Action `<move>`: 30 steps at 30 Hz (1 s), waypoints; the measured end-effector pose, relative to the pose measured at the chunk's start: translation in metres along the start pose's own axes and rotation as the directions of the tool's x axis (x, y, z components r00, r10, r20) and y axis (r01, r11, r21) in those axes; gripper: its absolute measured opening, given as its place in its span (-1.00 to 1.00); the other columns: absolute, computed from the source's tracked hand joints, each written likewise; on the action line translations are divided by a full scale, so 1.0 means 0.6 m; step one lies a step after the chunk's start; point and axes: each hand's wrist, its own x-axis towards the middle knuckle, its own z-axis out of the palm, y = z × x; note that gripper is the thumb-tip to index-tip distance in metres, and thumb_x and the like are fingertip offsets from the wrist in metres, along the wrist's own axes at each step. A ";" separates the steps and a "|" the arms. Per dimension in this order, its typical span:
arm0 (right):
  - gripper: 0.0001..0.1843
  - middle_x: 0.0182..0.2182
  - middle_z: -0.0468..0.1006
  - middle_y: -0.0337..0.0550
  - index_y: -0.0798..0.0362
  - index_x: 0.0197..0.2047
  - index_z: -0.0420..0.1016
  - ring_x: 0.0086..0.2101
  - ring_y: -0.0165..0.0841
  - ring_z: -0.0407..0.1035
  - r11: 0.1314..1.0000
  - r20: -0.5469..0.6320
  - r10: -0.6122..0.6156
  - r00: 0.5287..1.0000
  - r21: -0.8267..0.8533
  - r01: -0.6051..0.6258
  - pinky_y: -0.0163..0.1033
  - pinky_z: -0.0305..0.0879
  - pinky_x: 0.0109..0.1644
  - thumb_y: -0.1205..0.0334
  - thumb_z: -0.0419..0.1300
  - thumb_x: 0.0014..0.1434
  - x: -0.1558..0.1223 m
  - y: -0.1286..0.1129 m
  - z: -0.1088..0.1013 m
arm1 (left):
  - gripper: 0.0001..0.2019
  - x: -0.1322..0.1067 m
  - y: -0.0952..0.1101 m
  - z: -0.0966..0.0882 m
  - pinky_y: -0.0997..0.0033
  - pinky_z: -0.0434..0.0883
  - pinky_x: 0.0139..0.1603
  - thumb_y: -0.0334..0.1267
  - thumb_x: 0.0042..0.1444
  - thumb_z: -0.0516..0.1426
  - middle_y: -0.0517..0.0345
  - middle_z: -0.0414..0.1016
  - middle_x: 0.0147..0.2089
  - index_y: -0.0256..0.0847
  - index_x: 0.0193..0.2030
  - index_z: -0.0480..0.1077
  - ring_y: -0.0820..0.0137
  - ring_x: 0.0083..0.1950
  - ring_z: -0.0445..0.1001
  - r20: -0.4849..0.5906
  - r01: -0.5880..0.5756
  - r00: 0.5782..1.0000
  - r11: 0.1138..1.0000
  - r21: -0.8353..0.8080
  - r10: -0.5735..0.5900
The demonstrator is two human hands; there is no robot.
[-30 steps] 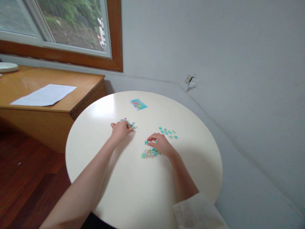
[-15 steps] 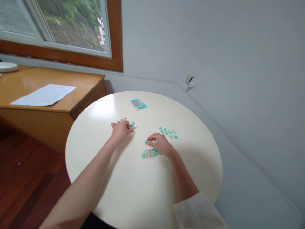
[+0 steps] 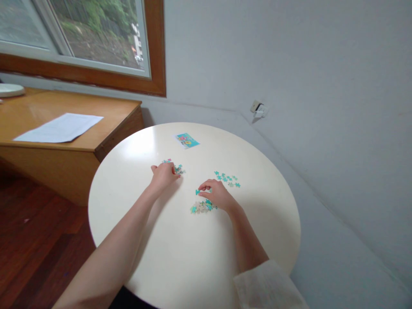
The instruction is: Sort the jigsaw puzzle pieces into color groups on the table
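My left hand (image 3: 163, 177) rests on the round cream table (image 3: 180, 253) with its fingers curled over the edge of a small heap of mixed-colour puzzle pieces (image 3: 178, 168). My right hand (image 3: 216, 194) lies further right, fingertips pinched on a teal puzzle piece (image 3: 197, 192). Just below that hand sits a joined cluster of pale and teal pieces (image 3: 201, 207). Several loose teal pieces (image 3: 227, 178) are spread beyond the right hand.
A small picture card (image 3: 187, 140) lies at the table's far side. A wooden desk (image 3: 58, 141) with a sheet of paper (image 3: 59, 128) stands to the left under a window. Grey walls close in at the right, with a wall socket (image 3: 258, 109).
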 end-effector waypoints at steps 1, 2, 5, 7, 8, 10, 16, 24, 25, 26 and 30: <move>-0.90 -0.37 0.54 -0.18 0.06 -0.35 0.55 -0.31 -0.38 0.36 1.000 -0.002 -0.004 1.000 0.001 0.004 -0.27 0.17 -0.17 0.31 0.25 -0.03 0.000 0.000 0.000 | -0.87 -0.001 0.001 -0.001 0.20 0.11 -0.13 -0.21 -0.08 0.11 0.04 0.50 -0.37 -0.23 -0.48 0.31 0.16 -0.20 0.43 0.001 0.000 1.000 1.000 -0.005 0.000; -0.90 -0.38 0.54 -0.18 0.06 -0.35 0.55 -0.31 -0.38 0.35 1.000 -0.004 -0.007 1.000 0.002 0.007 -0.27 0.17 -0.17 0.31 0.25 -0.03 0.000 0.000 0.000 | -0.86 -0.001 0.002 -0.002 0.20 0.11 -0.13 -0.20 -0.07 0.10 0.04 0.49 -0.37 -0.23 -0.48 0.30 0.16 -0.20 0.43 0.002 0.002 1.000 1.000 -0.009 -0.002; -0.90 -0.38 0.54 -0.18 0.06 -0.36 0.54 -0.31 -0.38 0.35 1.000 -0.003 -0.002 1.000 0.002 0.002 -0.27 0.17 -0.16 0.32 0.25 -0.02 0.000 0.000 0.000 | -0.87 -0.003 0.005 -0.003 0.21 0.11 -0.13 -0.21 -0.05 0.07 0.06 0.48 -0.39 -0.23 -0.47 0.26 0.18 -0.22 0.42 0.006 0.009 1.000 1.000 -0.020 -0.009; -0.90 -0.38 0.53 -0.18 0.06 -0.36 0.54 -0.31 -0.38 0.35 1.000 0.000 0.000 1.000 0.002 0.000 -0.26 0.17 -0.16 0.32 0.25 -0.02 0.000 -0.001 0.000 | -0.89 -0.003 0.007 -0.002 0.22 0.12 -0.13 -0.23 -0.04 0.05 0.09 0.47 -0.40 -0.22 -0.47 0.25 0.21 -0.24 0.42 0.006 0.007 1.000 0.999 -0.037 -0.007; -0.91 -0.38 0.53 -0.18 0.06 -0.36 0.54 -0.31 -0.38 0.35 1.000 -0.001 0.000 1.000 0.002 0.000 -0.26 0.17 -0.16 0.32 0.25 -0.02 0.000 -0.001 0.000 | -0.90 -0.004 0.009 -0.001 0.22 0.12 -0.12 -0.24 -0.03 0.04 0.10 0.47 -0.41 -0.22 -0.47 0.25 0.22 -0.26 0.42 0.006 0.003 1.000 0.999 -0.046 -0.003; -0.91 -0.38 0.53 -0.18 0.06 -0.36 0.54 -0.31 -0.38 0.35 1.000 -0.005 -0.002 1.000 -0.001 0.002 -0.26 0.17 -0.16 0.32 0.25 -0.02 0.000 -0.002 0.000 | -0.92 -0.004 0.011 0.000 0.23 0.13 -0.11 -0.27 -0.04 0.03 0.13 0.46 -0.40 -0.21 -0.46 0.25 0.25 -0.27 0.41 0.011 -0.008 1.000 0.998 -0.066 0.009; -0.91 -0.37 0.54 -0.18 0.06 -0.37 0.52 -0.30 -0.37 0.35 1.000 -0.024 0.008 1.000 -0.003 -0.008 -0.25 0.17 -0.14 0.33 0.27 -0.04 0.000 -0.008 0.000 | -0.95 -0.004 0.021 0.000 0.30 0.20 -0.20 -0.31 -0.08 0.05 0.15 0.46 -0.41 -0.22 -0.49 0.27 0.33 -0.32 0.39 0.068 -0.020 0.997 0.987 -0.157 0.031; -0.91 -0.41 0.55 -0.20 0.06 -0.38 0.51 -0.33 -0.38 0.38 0.998 -0.038 0.046 0.998 0.043 -0.044 -0.26 0.21 -0.16 0.33 0.26 -0.05 0.001 -0.014 0.001 | -0.89 -0.024 0.042 0.024 0.45 0.23 -0.35 -0.34 -0.09 0.02 0.22 0.42 -0.52 -0.23 -0.49 0.37 0.42 -0.43 0.36 0.175 -0.218 0.945 0.930 -0.294 0.277; -0.91 -0.41 0.55 -0.20 0.06 -0.38 0.51 -0.34 -0.38 0.38 0.998 -0.039 0.045 0.998 0.052 -0.043 -0.27 0.22 -0.16 0.33 0.26 -0.05 0.002 -0.014 0.001 | -0.87 -0.026 0.045 0.027 0.45 0.23 -0.35 -0.33 -0.08 0.02 0.21 0.43 -0.52 -0.23 -0.49 0.39 0.42 -0.43 0.36 0.194 -0.238 0.934 0.928 -0.286 0.299; -0.91 -0.41 0.55 -0.19 0.07 -0.38 0.51 -0.34 -0.39 0.39 0.997 -0.040 0.043 0.998 0.060 -0.040 -0.27 0.23 -0.17 0.34 0.26 -0.05 0.002 -0.014 0.001 | -0.84 -0.028 0.047 0.030 0.44 0.23 -0.34 -0.32 -0.06 0.01 0.20 0.44 -0.52 -0.23 -0.48 0.41 0.42 -0.43 0.36 0.212 -0.254 0.924 0.926 -0.278 0.317; -0.91 -0.42 0.56 -0.19 0.07 -0.39 0.50 -0.36 -0.40 0.39 0.996 -0.053 0.033 0.998 0.086 -0.028 -0.28 0.26 -0.19 0.35 0.26 -0.06 0.002 -0.015 0.002 | -0.80 -0.031 0.050 0.036 0.42 0.25 -0.32 -0.28 -0.03 0.01 0.19 0.47 -0.52 -0.21 -0.44 0.46 0.40 -0.42 0.38 0.243 -0.276 0.906 0.919 -0.283 0.346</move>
